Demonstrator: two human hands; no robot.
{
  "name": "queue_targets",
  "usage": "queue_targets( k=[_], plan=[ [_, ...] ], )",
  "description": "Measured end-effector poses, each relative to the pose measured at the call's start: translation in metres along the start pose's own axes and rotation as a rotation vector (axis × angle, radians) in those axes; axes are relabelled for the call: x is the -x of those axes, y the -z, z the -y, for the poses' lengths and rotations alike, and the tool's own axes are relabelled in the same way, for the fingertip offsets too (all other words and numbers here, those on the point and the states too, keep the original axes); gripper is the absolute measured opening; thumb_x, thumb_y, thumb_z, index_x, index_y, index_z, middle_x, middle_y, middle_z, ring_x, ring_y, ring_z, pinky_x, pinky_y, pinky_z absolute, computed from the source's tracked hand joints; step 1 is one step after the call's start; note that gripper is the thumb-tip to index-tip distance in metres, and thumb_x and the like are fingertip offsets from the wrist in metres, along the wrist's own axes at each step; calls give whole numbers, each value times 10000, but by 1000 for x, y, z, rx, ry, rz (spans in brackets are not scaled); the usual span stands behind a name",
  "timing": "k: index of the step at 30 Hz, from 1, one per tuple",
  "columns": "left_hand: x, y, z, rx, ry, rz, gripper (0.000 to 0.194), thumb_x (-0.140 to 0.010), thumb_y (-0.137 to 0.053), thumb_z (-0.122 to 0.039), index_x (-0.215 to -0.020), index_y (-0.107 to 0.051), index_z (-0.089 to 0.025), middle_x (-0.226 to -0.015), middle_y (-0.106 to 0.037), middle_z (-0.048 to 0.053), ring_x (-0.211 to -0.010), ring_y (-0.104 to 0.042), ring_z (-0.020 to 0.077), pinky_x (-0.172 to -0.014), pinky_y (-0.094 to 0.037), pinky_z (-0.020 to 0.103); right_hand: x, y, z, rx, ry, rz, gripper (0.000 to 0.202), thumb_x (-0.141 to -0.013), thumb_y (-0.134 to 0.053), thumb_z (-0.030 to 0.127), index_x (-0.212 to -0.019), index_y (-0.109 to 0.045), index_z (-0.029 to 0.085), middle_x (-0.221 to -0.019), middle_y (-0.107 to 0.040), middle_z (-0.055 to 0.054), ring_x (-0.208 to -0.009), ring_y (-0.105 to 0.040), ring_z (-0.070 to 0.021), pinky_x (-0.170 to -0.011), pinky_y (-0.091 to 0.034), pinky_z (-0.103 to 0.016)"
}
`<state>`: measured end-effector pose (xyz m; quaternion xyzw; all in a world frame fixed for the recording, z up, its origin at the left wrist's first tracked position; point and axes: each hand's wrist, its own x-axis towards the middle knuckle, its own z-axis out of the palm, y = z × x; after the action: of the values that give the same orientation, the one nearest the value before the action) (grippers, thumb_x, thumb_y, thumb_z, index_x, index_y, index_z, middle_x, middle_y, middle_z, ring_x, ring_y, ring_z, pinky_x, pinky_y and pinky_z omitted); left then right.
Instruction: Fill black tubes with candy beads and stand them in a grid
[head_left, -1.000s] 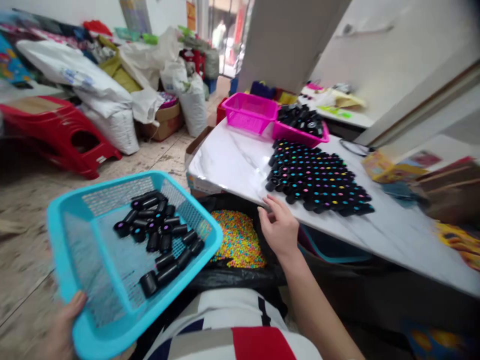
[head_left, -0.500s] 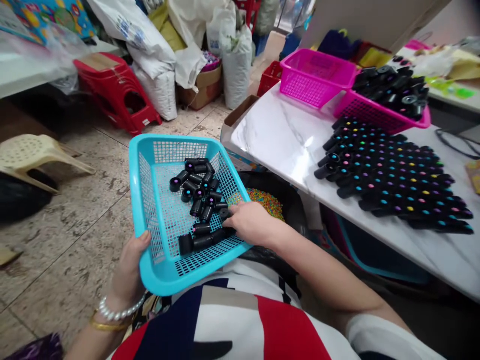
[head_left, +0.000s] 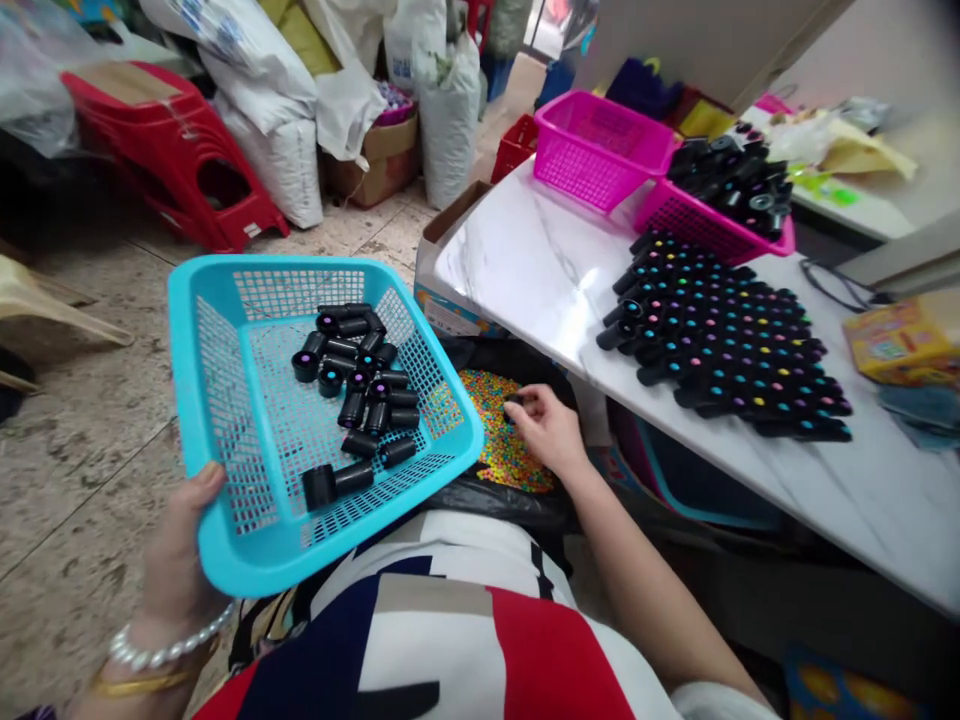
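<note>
My left hand (head_left: 176,550) grips the near left corner of a blue plastic basket (head_left: 187,400), thumb over its rim. Several short black cylinders (head_left: 360,378) lie loose in the basket, some with coloured dots on their ends. Right of the basket, my right hand (head_left: 547,430) pinches a small black piece (head_left: 513,402), probably one of the cylinders, above a black bag of small multicoloured beads (head_left: 499,460). My fingers partly cover that piece.
On the white marbled table (head_left: 517,260) many black cylinders with coloured dots (head_left: 720,335) lie in rows. Behind them are two pink baskets (head_left: 600,150), one heaped with black parts. Red stools (head_left: 180,150) and white sacks (head_left: 450,130) stand on the floor beyond.
My right hand has left the basket and moved right over the beads with a black piece in its fingers. The blue basket and my left hand have shifted left in view.
</note>
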<state>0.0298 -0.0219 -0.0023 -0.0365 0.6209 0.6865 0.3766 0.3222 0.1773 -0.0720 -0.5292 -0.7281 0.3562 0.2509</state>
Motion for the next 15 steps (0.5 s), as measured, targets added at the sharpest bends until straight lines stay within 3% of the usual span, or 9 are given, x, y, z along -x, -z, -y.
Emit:
queue_targets(
  k=[2,4,7,9,12,15],
  plan=[
    [-1,1,1,-21,-2,-11,427,-581,-801,-369,-958,-711,-190,-930,-734,36,-1001,-640,339,-867,-556,423,2,0,-25,43,-49,157,258,-900,-518,448,-953,-634,223,-565,-604,37,-433,-575,-140,-431,-460,-245],
    [-2,1,1,-32,-20,-2,396,-601,-782,-351,-960,-711,-200,-941,-734,26,-1040,-623,340,-881,-551,419,2,5,-37,100,10,245,256,-941,-446,359,-997,-658,225,-639,-656,15,-501,-625,-150,-498,-514,-263],
    [-4,0,1,-33,-52,-1,344,-638,-753,-351,-953,-716,-217,-917,-735,-3,-1067,-609,330,-910,-537,413,-2,18,-37,307,279,224,355,-901,-459,160,-1207,-624,234,-1031,-696,-63,-921,-679,-190,-823,-548,-336],
    [-4,-1,2,-33,-62,-16,312,-645,-739,-336,-936,-720,-223,-919,-734,-17,-1095,-593,325,-927,-528,412,-5,22,-34,418,450,344,473,-858,-477,72,-1275,-594,263,-1243,-618,-74,-1135,-596,-203,-958,-492,-359],
    [-5,-1,2,-66,-73,-40,272,-634,-725,-305,-896,-723,-231,-943,-732,-27,-1131,-570,317,-923,-529,392,-7,15,-35,510,549,550,458,-836,-544,71,-1242,-619,268,-1253,-614,-70,-1159,-576,-210,-986,-474,-376],
    [-5,-2,3,-74,-69,-49,244,-634,-722,-301,-869,-722,-237,-942,-731,-39,-1147,-559,301,-926,-523,358,-9,3,-39,555,512,551,513,-816,-610,105,-1317,-550,197,-1271,-596,-122,-1153,-579,-238,-987,-475,-400]
  ],
)
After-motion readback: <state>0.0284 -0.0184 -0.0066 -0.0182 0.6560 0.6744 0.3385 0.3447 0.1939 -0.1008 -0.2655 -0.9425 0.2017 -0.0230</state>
